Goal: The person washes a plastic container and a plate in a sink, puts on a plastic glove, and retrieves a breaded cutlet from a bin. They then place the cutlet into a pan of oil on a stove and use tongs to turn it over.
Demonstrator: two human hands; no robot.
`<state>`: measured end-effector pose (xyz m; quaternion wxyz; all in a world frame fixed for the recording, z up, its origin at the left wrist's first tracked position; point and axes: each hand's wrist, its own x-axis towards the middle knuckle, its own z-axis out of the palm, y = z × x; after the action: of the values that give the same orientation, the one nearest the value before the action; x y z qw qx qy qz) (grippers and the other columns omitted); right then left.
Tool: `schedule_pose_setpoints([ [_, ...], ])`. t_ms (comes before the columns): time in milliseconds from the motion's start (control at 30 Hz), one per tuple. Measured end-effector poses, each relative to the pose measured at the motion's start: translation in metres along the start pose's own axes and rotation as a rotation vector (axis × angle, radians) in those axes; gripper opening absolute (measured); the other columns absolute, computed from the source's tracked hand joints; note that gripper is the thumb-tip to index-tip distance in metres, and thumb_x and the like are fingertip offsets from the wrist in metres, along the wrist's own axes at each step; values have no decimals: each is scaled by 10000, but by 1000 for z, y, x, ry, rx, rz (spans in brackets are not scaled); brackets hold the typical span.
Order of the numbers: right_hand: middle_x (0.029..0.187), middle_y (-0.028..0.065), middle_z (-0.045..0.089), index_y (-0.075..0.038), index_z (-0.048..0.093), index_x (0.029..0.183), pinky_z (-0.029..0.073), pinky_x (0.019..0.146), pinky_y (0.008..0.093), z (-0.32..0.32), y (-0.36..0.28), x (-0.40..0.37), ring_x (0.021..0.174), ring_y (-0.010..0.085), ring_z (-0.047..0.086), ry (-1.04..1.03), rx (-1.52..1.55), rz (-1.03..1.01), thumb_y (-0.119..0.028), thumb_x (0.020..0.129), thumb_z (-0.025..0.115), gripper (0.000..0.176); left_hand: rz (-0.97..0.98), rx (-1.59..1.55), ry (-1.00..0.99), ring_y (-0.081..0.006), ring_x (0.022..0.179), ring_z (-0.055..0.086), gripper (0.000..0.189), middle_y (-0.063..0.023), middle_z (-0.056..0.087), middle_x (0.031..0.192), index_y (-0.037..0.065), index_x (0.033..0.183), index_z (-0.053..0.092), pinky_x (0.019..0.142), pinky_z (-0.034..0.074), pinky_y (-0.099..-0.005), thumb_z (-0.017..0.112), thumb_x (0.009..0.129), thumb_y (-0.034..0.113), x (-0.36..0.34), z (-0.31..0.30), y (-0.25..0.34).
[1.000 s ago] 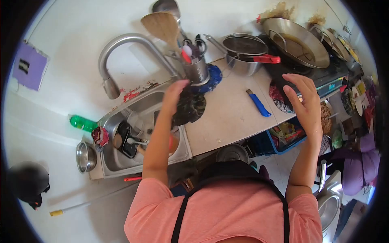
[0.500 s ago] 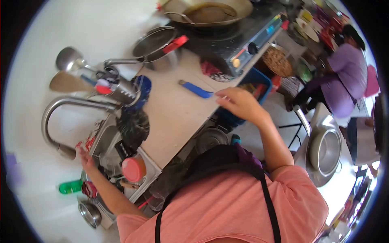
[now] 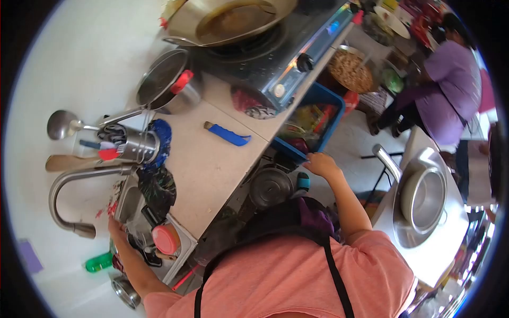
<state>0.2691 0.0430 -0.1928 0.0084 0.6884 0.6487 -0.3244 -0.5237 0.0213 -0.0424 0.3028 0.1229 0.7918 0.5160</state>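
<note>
My left hand (image 3: 116, 229) reaches over the near side of the metal sink (image 3: 129, 200), its fingers stretched out beside the rim and partly blurred. The curved tap (image 3: 58, 199) arches close to it, with its spout end just to the left. My right hand (image 3: 322, 164) hangs off the counter's front edge, fingers loosely bent. Its fingertips overlap the near corner of a blue bin (image 3: 334, 98) that holds several packets. A blue-handled tool (image 3: 228, 134), like a box cutter, lies on the counter (image 3: 204, 169).
A steel pot (image 3: 175, 87) and utensil holder (image 3: 140, 147) stand along the wall. Farther up, a wok (image 3: 233, 26) sits on the stove. A red-lidded jar (image 3: 165, 240) is beside the sink. At right, bowls (image 3: 424, 199) rest on a table; a person in purple (image 3: 448, 90) sits beyond.
My right hand has dropped from over the counter's edge to the blue bin's corner. My left hand has moved slightly lower beside the sink. The view has shifted, showing more of the bin.
</note>
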Motion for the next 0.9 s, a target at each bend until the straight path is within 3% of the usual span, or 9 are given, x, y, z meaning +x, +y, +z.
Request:
schedule_pose_setpoints([
  [67,994,181,647,-47,632,1023,474,836,454,-4,4,8,975,352,601,14,-24,3,-384,816,594,397,75,607,27,-162,502,515,303,-28,557,666,135,971,582,435,416,-303,581,844,410,-44,26,8],
  [167,1016,188,644,-49,629,1045,478,823,452,3,19,29,965,367,603,59,10,-70,-373,808,605,401,367,1827,-177,-403,912,623,632,-235,651,962,23,1039,663,801,487,-464,581,768,587,-56,58,29],
  [267,1005,190,648,-47,643,1017,482,805,462,-2,17,39,941,374,609,78,-9,-80,-368,807,598,386,612,1853,-77,-346,720,653,651,-234,638,720,-3,806,677,688,487,-448,580,757,640,-140,121,52],
  [367,957,202,653,-36,653,967,481,796,480,-13,14,49,907,379,617,33,111,-56,-374,817,575,378,772,1301,-98,-339,705,654,527,-207,651,723,14,798,664,650,495,-436,590,813,535,-209,197,75],
  [533,927,217,651,-66,656,992,470,800,460,0,49,71,911,376,616,39,100,131,-387,832,555,372,746,973,-113,-170,420,545,356,-97,557,529,9,773,597,404,421,-304,585,893,344,-194,247,66],
  [700,938,223,649,-60,655,988,474,806,462,2,75,91,922,380,615,150,254,161,-362,830,547,357,589,754,-175,-151,476,592,295,-118,592,603,10,841,599,444,469,-262,600,892,301,-154,241,69],
  [733,940,225,648,-57,654,986,474,808,462,9,85,102,924,380,615,199,261,183,-355,830,546,354,611,642,-232,-149,588,621,237,-136,630,715,16,960,585,512,488,-250,607,892,242,-147,236,64],
  [833,945,233,643,-53,651,988,474,816,462,25,106,141,927,384,613,286,306,202,-335,830,541,342,1082,910,-126,-157,746,629,245,-112,638,808,19,1057,551,638,504,-265,598,897,198,-147,231,51],
  [900,948,235,640,-53,653,979,475,819,462,36,110,163,927,385,613,328,346,220,-325,830,537,331,966,698,-185,-170,848,608,257,-71,624,921,22,1100,535,759,488,-289,584,903,179,-130,226,39],
])
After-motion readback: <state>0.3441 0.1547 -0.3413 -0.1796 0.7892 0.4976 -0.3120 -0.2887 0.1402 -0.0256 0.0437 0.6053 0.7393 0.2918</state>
